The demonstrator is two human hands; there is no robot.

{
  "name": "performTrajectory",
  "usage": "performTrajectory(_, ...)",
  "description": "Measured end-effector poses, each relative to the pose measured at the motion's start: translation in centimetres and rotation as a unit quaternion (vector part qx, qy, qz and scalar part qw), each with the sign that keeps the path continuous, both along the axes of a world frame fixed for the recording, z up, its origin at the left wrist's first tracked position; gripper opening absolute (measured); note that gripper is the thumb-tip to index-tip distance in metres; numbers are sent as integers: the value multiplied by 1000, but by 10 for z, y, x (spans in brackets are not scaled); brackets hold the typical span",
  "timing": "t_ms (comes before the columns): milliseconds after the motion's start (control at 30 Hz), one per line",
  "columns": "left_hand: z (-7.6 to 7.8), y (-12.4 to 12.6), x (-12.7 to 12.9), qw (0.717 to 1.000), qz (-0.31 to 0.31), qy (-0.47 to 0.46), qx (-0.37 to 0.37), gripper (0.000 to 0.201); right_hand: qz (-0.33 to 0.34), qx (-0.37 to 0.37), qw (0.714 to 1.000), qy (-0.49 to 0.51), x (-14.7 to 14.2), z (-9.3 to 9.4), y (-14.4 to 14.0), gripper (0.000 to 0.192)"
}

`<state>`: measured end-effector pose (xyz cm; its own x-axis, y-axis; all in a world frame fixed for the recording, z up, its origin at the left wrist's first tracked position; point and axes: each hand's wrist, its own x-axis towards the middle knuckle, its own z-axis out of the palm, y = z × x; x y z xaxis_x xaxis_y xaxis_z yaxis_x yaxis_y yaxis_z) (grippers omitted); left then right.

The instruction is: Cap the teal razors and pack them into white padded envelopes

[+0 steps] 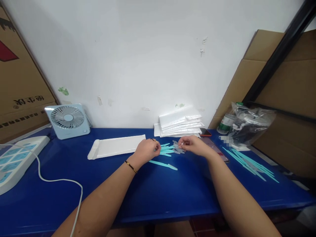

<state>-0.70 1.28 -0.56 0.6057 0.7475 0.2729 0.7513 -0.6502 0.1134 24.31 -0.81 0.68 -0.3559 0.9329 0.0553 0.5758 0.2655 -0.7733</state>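
Observation:
My left hand (146, 150) rests on the blue table (158, 191), fingers closed on the ends of a small bunch of turquoise plastic sticks (166, 149). My right hand (194, 144) is just right of that bunch and pinches a small pale piece (182, 144) between thumb and fingers, above a few grey clear pieces (178, 149). One turquoise stick (163, 164) lies loose on the table in front of my left hand.
A flat white padded envelope (116, 146) lies left of my hands; a stack of them (179, 125) sits by the wall. More turquoise sticks (249, 161), a clear bag (249, 126), a bottle (225, 123) and phones (214, 144) are right. A fan (67, 120) and power strip (14, 159) stand left.

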Motion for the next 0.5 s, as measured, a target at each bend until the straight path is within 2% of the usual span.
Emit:
performTrajectory(133, 3, 3, -6, 998, -1, -49, -31, 20, -1, 8, 1000, 27, -2, 4, -2, 22)
performTrajectory(333, 4, 4, -7, 998, -2, -40, -45, 20, -9, 30, 999, 22, 0, -2, 2, 23)
performTrajectory(500, 5, 3, -5, 999, -16, -38, -33, 21, 1, 33, 999, 21, -13, -7, 2, 21)
